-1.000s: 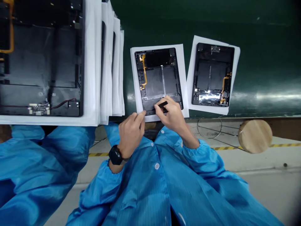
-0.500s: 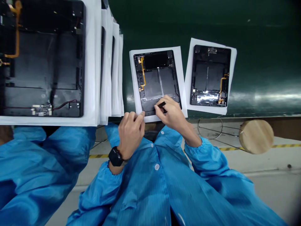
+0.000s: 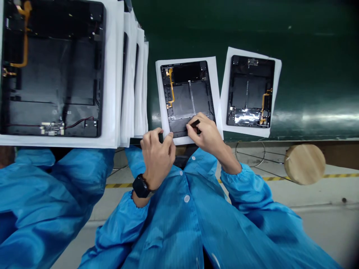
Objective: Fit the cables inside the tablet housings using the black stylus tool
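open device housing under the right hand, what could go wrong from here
The right hand pinches a small black piece over the device housing; a slip might scratch it or catch the grey strip. The orange flex cable lies exposed and could snag. The housing sits on a white sheet near the edge of the green table, so pushing might shift it.

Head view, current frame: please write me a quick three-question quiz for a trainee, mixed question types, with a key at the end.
1. True or false: the right hand holds a small black piece over the lower part of the middle casing.

2. Multiple choice: where is the black watch worn?
A) right wrist
B) left wrist
C) above the right elbow

3. Fill in: in the right-hand casing, the orange strip runs along the picture's ____ side.

Key: 1 true; 2 B; 3 right.
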Action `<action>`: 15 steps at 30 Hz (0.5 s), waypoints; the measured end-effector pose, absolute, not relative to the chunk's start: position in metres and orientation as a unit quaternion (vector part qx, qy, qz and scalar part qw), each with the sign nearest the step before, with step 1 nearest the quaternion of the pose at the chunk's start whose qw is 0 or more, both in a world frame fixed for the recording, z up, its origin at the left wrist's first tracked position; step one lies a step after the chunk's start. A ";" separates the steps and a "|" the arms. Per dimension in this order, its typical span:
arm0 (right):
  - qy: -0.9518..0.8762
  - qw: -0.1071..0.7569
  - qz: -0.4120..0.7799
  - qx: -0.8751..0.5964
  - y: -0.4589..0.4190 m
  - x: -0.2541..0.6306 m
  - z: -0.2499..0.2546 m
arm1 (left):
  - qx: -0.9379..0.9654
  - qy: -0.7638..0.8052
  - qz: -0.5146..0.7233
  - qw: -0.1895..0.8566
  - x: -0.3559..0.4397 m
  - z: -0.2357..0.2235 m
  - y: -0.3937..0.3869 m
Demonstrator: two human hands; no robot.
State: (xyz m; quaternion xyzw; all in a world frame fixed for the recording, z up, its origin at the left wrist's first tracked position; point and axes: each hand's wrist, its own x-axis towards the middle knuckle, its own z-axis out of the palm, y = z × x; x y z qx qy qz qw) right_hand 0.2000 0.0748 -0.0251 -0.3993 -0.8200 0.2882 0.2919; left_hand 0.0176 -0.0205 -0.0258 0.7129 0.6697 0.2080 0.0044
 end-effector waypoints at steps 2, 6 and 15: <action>-0.822 0.291 0.285 -0.398 0.075 0.201 -0.026 | 0.710 0.666 0.227 0.003 0.024 -0.025 -0.019; -0.830 0.288 0.267 -0.395 0.076 0.203 -0.027 | 0.741 0.618 0.259 0.044 0.033 -0.028 -0.014; -0.816 0.303 0.271 -0.411 0.075 0.211 -0.029 | 0.754 0.589 0.279 0.082 0.025 -0.044 -0.015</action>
